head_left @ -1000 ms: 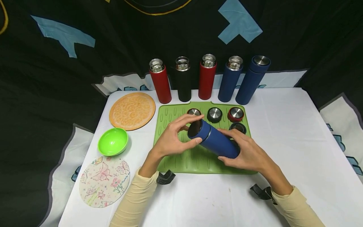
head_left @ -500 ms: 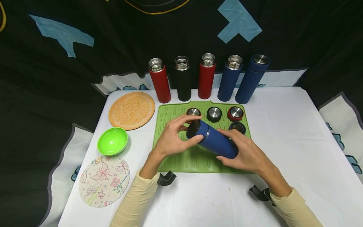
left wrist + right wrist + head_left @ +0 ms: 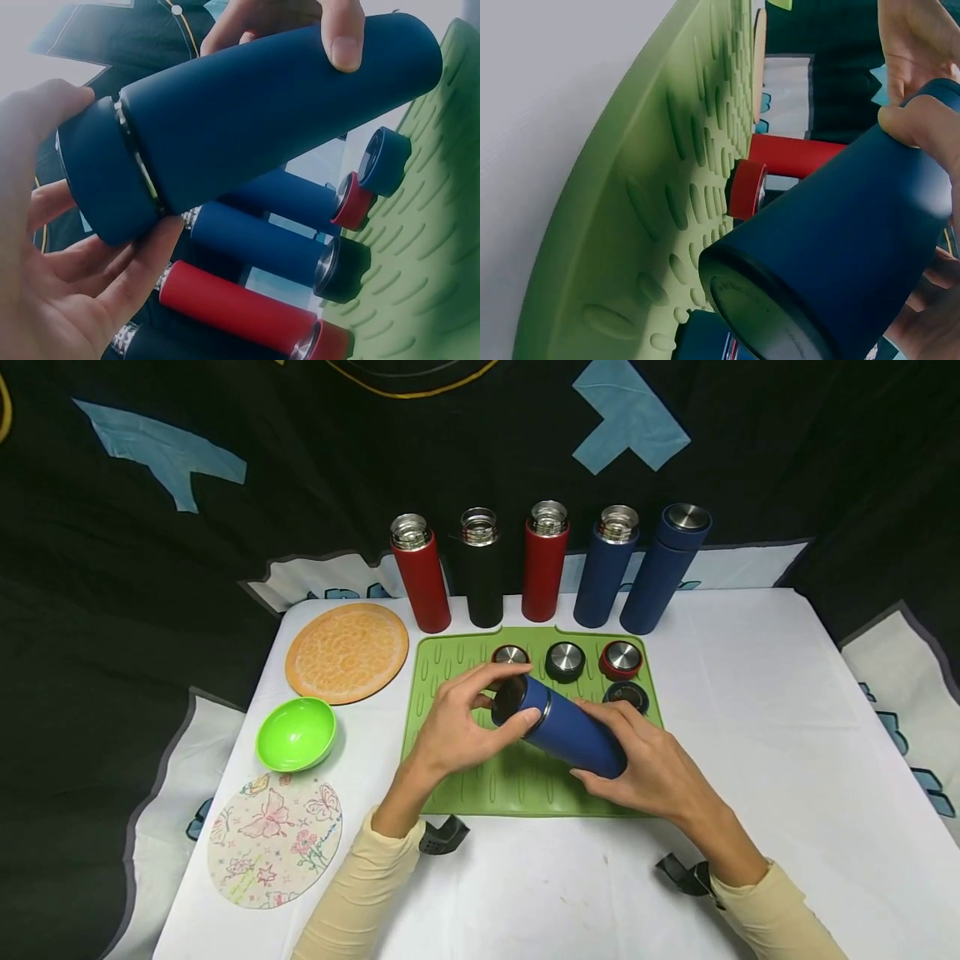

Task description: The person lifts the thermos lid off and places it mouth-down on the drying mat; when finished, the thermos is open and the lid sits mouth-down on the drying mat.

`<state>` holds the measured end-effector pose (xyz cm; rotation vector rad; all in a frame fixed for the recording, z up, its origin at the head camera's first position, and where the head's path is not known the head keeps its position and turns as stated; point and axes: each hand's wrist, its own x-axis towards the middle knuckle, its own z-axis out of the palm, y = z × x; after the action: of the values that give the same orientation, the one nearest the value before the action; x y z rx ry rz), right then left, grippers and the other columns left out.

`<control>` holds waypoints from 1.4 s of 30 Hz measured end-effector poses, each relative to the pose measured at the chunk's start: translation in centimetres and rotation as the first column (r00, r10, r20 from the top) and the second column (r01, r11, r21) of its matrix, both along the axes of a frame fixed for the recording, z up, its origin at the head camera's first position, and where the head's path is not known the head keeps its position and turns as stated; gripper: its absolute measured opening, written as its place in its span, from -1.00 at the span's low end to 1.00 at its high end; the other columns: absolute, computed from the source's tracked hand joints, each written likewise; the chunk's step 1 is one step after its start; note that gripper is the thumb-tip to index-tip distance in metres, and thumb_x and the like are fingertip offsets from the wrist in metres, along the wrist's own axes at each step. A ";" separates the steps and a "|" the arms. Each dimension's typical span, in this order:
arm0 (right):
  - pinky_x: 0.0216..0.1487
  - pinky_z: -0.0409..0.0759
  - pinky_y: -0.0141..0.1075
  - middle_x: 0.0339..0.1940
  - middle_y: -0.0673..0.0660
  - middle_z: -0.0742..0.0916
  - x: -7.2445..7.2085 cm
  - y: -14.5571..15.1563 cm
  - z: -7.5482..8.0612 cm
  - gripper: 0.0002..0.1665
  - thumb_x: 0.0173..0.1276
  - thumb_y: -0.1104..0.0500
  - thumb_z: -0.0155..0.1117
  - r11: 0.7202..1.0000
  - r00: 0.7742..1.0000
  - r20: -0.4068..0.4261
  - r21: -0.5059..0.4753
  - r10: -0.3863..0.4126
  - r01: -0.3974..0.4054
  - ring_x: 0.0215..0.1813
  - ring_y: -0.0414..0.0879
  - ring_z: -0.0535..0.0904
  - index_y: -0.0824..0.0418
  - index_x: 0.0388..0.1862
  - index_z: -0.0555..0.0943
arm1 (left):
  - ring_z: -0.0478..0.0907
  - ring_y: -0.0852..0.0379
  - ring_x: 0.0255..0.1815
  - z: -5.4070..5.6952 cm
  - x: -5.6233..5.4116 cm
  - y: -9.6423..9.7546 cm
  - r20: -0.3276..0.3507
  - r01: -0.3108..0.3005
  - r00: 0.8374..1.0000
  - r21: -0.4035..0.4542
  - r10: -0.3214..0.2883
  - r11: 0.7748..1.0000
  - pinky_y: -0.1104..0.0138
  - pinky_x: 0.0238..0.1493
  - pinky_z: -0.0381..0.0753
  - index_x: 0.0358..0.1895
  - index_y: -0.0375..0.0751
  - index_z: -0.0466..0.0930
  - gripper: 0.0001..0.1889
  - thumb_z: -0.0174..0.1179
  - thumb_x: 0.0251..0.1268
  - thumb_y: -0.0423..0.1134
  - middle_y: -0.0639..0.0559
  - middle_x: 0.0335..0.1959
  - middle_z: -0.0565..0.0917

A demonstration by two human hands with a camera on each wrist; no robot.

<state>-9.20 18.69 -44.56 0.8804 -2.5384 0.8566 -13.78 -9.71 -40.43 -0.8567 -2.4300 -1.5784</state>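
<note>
A blue thermos flask [image 3: 573,735] is held tilted above the green mat [image 3: 517,793], its lid end up and to the left. My left hand [image 3: 472,718] grips the flask's lid [image 3: 105,172], thumb on one side and fingertips on the other. A shiny metal ring [image 3: 139,161] shows at the seam between lid and body. Around the lower body, my right hand [image 3: 652,768] keeps hold with thumb and fingers. The flask's round base [image 3: 757,315] faces the right wrist camera.
Behind the mat stand two red flasks [image 3: 422,581] [image 3: 545,572], a black one [image 3: 484,581] and a blue one [image 3: 606,577], all lidless, and a lidded blue flask [image 3: 660,577]. Several loose lids [image 3: 565,661] lie on the mat. Leftward are an orange disc [image 3: 347,652], green bowl [image 3: 296,735] and patterned disc [image 3: 273,843].
The shiny ring at the seam between lid and body shows more than a second ago. Flask and hands have shifted slightly left; both grips stay on the flask.
</note>
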 end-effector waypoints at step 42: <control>-0.02 0.81 0.12 0.16 0.24 0.70 0.9 0.4 -0.6 0.22 -0.23 0.15 0.87 0.999 1.000 -0.003 -0.031 -0.025 0.025 0.06 0.13 0.74 0.17 0.52 0.52 | 0.61 0.06 0.23 -0.1 0.0 -0.6 0.112 0.188 0.976 -0.011 -0.186 0.982 0.22 0.02 0.80 0.50 -0.06 0.55 -0.27 0.54 0.22 -0.16 -0.03 0.38 0.64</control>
<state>-8.33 19.10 -45.13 0.8382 -2.5214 0.8835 -13.78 -10.34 -40.51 -1.0572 -2.5103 -1.7078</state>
